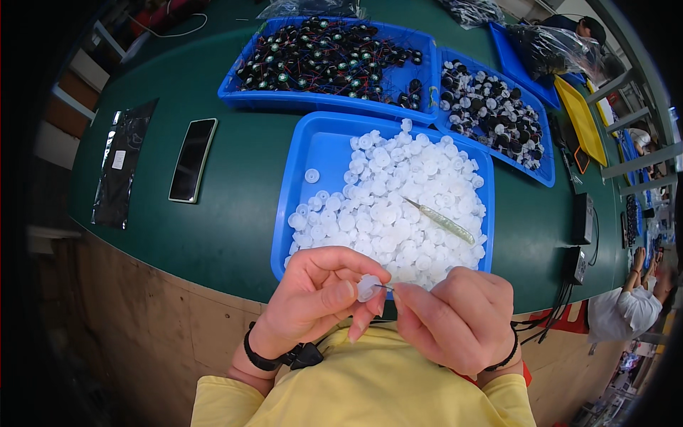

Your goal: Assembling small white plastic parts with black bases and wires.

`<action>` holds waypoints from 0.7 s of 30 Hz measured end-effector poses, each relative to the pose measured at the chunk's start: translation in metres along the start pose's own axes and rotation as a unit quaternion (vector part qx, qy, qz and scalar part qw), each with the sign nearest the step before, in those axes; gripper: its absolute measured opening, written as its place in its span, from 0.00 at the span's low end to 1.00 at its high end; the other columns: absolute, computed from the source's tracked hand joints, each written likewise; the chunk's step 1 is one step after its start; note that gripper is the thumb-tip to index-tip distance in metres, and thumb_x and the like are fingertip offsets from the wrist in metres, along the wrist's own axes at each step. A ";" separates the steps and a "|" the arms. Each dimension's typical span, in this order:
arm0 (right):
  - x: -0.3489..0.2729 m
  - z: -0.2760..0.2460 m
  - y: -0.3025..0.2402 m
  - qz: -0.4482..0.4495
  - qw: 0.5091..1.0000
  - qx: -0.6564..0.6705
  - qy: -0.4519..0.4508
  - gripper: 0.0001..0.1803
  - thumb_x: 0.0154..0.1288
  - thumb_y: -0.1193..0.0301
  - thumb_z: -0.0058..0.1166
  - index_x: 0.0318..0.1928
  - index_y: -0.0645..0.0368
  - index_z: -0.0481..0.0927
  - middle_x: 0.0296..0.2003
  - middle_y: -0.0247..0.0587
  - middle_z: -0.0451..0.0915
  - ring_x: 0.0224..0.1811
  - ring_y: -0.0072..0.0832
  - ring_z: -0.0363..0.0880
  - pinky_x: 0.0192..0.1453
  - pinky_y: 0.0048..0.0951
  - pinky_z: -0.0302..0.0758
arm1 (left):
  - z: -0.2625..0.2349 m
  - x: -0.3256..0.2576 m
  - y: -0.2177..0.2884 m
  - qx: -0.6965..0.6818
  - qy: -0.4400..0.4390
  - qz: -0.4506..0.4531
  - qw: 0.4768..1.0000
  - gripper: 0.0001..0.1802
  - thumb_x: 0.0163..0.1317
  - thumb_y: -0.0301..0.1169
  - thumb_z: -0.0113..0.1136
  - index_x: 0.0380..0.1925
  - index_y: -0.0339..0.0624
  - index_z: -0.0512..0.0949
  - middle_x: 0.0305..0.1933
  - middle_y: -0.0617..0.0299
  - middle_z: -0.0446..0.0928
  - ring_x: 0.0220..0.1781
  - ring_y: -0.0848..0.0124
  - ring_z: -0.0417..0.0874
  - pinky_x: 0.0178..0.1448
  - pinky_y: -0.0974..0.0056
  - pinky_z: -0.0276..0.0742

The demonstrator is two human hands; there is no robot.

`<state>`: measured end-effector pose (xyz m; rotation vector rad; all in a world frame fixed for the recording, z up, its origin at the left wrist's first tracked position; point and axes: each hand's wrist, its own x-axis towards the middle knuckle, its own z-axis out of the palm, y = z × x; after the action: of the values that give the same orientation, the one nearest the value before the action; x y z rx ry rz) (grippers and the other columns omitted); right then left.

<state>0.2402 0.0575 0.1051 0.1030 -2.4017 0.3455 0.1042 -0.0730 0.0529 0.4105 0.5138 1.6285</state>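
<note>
Close to my body, my left hand (318, 288) pinches a small translucent white plastic cap (368, 287) between thumb and fingers. My right hand (455, 317) is closed on a thin dark pin-like piece (384, 287), whose tip meets the cap's right side. Most of that piece is hidden by the fingers, so its kind is unclear. Just beyond both hands is a blue tray (288, 185) heaped with similar white caps (398, 206). A slim pointed tool with a pale green handle (445, 222) lies on the heap.
Behind stands a blue tray (235, 96) of black round parts with red and blue wires. Another blue tray (546, 160) holds black-and-white parts. A phone (193, 160) and a black plastic bag (122, 167) lie on the green table (242, 235). Other people sit farther right.
</note>
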 end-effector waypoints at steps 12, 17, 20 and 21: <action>-0.002 0.005 -0.004 -0.044 0.997 -0.065 0.014 0.17 0.27 0.76 0.52 0.27 0.71 0.78 0.16 0.29 0.59 0.14 0.18 0.59 0.12 0.17 0.50 | 0.001 0.000 0.000 0.014 0.025 -0.001 1.000 0.20 0.61 0.32 0.56 0.45 0.24 0.70 0.30 0.50 0.77 0.22 0.71 0.76 0.24 0.69 0.72; -0.003 0.011 -0.005 0.012 0.999 -0.045 -0.028 0.12 0.44 0.75 0.55 0.31 0.69 0.76 0.19 0.33 0.61 0.16 0.20 0.63 0.12 0.19 0.54 | 0.003 0.000 -0.001 -0.006 0.041 0.000 0.999 0.17 0.61 0.29 0.55 0.44 0.23 0.71 0.27 0.51 0.77 0.21 0.70 0.77 0.24 0.69 0.72; -0.003 0.008 -0.007 0.106 0.991 0.044 -0.064 0.11 0.51 0.75 0.55 0.35 0.68 0.72 0.22 0.36 0.63 0.18 0.24 0.66 0.13 0.22 0.60 | 0.001 -0.002 -0.002 -0.018 0.064 0.018 0.998 0.17 0.60 0.28 0.55 0.44 0.23 0.71 0.28 0.51 0.77 0.21 0.69 0.77 0.24 0.68 0.73; -0.003 0.007 -0.007 0.139 0.984 0.081 -0.077 0.11 0.53 0.75 0.54 0.36 0.68 0.71 0.23 0.37 0.64 0.19 0.25 0.67 0.14 0.24 0.62 | -0.001 -0.003 -0.003 -0.020 0.070 0.028 0.997 0.17 0.60 0.27 0.55 0.44 0.23 0.71 0.28 0.51 0.77 0.21 0.69 0.77 0.24 0.68 0.73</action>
<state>0.2396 0.0485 0.0998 -0.1387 -2.5421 0.6849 0.1066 -0.0763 0.0509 0.2844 0.5768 1.7280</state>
